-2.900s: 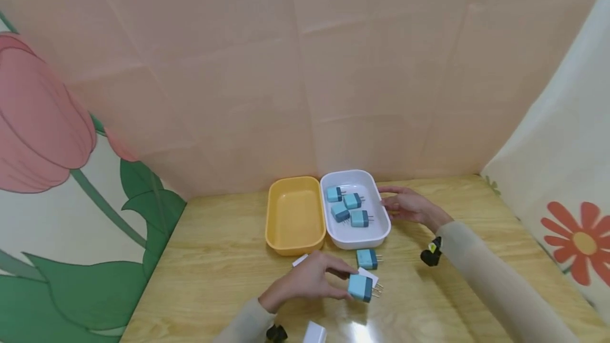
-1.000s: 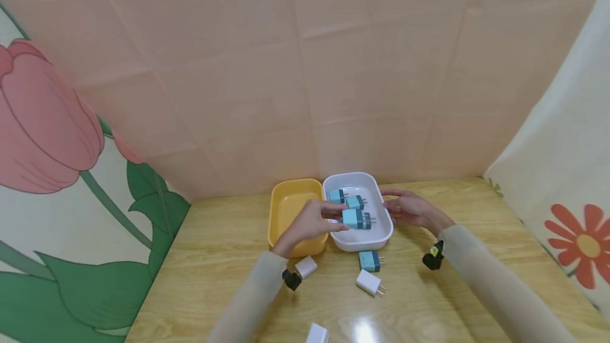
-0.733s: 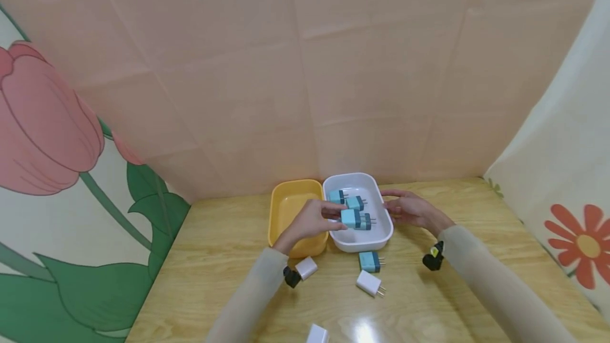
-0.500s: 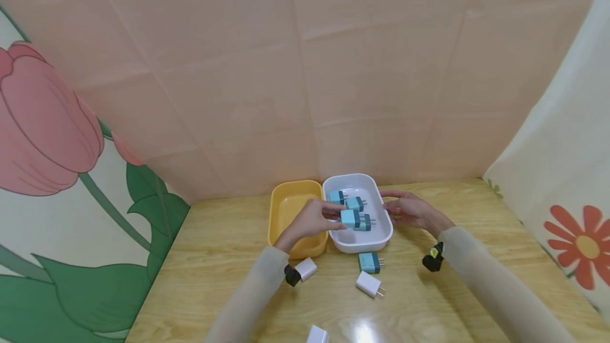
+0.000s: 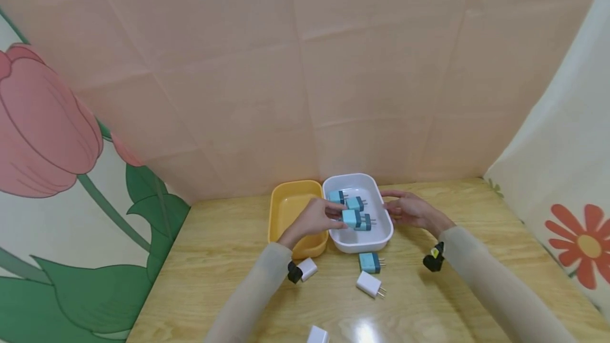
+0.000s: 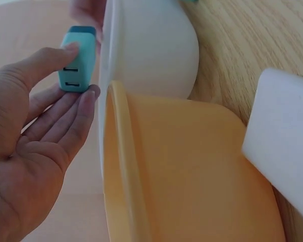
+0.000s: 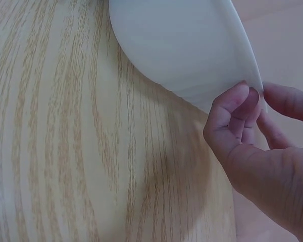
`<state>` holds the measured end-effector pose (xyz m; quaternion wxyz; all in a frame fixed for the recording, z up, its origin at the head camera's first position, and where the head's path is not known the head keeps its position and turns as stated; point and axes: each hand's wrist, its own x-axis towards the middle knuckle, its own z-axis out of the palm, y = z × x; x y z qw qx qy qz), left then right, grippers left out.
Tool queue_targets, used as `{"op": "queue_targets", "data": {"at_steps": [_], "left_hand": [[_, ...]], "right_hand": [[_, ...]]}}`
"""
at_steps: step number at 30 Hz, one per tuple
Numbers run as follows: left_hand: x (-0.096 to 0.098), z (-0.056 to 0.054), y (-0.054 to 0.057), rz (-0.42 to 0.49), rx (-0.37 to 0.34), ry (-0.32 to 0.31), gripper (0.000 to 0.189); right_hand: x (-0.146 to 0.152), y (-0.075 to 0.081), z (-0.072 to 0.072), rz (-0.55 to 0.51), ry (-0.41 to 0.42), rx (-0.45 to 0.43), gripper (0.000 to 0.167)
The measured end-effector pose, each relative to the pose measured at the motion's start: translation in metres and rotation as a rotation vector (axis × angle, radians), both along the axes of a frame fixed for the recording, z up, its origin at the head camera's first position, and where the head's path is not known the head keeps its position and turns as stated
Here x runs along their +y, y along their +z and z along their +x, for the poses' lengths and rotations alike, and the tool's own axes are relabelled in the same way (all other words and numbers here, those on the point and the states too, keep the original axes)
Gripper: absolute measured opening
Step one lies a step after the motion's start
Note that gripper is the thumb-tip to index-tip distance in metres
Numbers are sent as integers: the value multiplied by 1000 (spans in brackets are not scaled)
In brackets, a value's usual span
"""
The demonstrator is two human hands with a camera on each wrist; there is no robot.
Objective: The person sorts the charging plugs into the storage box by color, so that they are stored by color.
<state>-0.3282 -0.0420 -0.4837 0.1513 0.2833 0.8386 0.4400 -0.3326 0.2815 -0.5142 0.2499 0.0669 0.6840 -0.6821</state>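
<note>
My left hand (image 5: 312,218) pinches a light-blue USB charger (image 5: 351,218) with a dark teal end between thumb and fingertips, above the white tray (image 5: 359,246). In the left wrist view, two ports on the charger (image 6: 77,63) face the camera. Several matching chargers (image 5: 354,204) lie in that tray, one partly covered by the held charger. On the tray's right side, my right hand (image 5: 412,210) holds the rim. In the right wrist view, fingers (image 7: 235,103) touch the tray's outer wall (image 7: 192,45).
Left of the white tray stands a yellow tray (image 5: 288,200). Another blue charger (image 5: 368,262) lies on the wooden table (image 5: 205,263) in front, beside a white charger (image 5: 368,283). More white chargers sit below the yellow tray (image 5: 307,268) and at the front edge (image 5: 317,334).
From near the table front, my left hand has carried the blue charger forward over the white tray, uncovering the white charger beneath it. For the last second it barely moves. My right hand stays at the rim.
</note>
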Motion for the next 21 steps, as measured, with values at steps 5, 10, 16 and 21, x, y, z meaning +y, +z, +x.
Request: {"op": "queue_targets", "data": {"at_steps": [5, 10, 16, 21], "left_hand": [[3, -2, -1, -29, 6, 12, 45], [4, -5, -3, -70, 20, 19, 45], [7, -7, -2, -100, 27, 13, 44], [10, -8, -1, -128, 36, -4, 44]], "right_hand": [[0, 0, -1, -8, -4, -9, 63], [-1, -1, -1, -13, -4, -12, 64], [-1, 0, -1, -11, -6, -12, 64], [0, 0, -1, -10, -5, -13, 64]]}}
